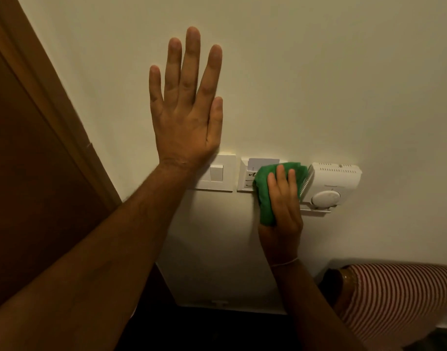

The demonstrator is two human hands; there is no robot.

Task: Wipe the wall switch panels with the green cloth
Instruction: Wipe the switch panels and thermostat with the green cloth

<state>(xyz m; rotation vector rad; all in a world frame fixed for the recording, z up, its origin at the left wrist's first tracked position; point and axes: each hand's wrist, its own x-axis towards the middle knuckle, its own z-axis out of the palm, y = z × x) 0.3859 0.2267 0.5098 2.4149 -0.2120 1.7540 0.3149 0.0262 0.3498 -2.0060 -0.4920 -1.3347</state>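
The right fingers (284,178) lie flat and close together over the green cloth (266,198), pressing it to the wall; the right hand (283,211) grips the bunched lower end of the cloth against its palm. The cloth is soft, nappy and crumpled, and it covers the right part of the card panel (250,177), a square white plastic plate with a pale card (264,161) standing in its top slot and dark script on its face. A thin thread band (284,262) circles the right wrist.

Left of the card panel, just beside it, sits the switch (218,173), a smooth white square with one raised rocker. The left hand (185,117) rests above the switch, flat on the wall (318,72), fingers straight and slightly spread, holding nothing; its wrist crosses the switch's left part.

Right of the card panel, touching the cloth's edge, is the thermostat (333,181), a boxy white case with rows of vent slits and a round dial low on its front.

The wall is matt cream paint. Far left of the card panel runs a brown wooden door frame (47,97). Below and right of it shows a red-and-white striped sleeve (399,300)
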